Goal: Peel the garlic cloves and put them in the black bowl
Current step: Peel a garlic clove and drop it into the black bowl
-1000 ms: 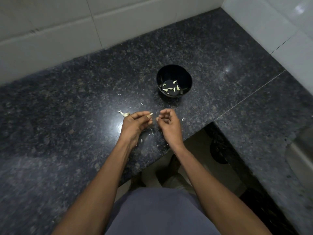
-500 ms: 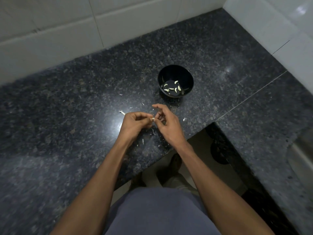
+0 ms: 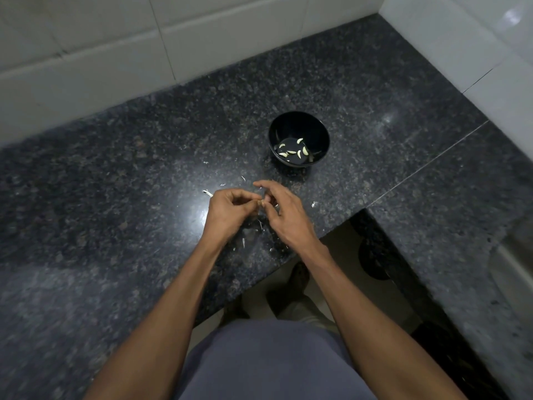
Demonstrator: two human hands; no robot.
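i read the left hand (image 3: 230,210) as curled, its fingertips pinching a small clove (image 3: 260,202) held above the counter (image 3: 115,197). the right hand (image 3: 284,210) meets it at the same point: thumb and a finger nip at the clove, the other fingers spread loosely. the clove is mostly hidden, so i cannot tell how much skin remains on it.

progress: the bowl (image 3: 299,122) stands just beyond the hands and holds several pale peeled cloves (image 3: 294,148) on its floor. skin scraps (image 3: 243,242) lie scattered on the counter around and below the hands. a pale piece (image 3: 207,193) shows just left of the left hand; whether it is an unpeeled clove or skin i cannot tell. my judgement: the task is partly done, with at least the held clove to finish and drop in.

clearance: the counter edge runs just near-side of the hands, with an inner corner cut to the right. the path from hands to bowl is short and unobstructed. tiled walls (image 3: 86,67) stand well apart behind and to the right.
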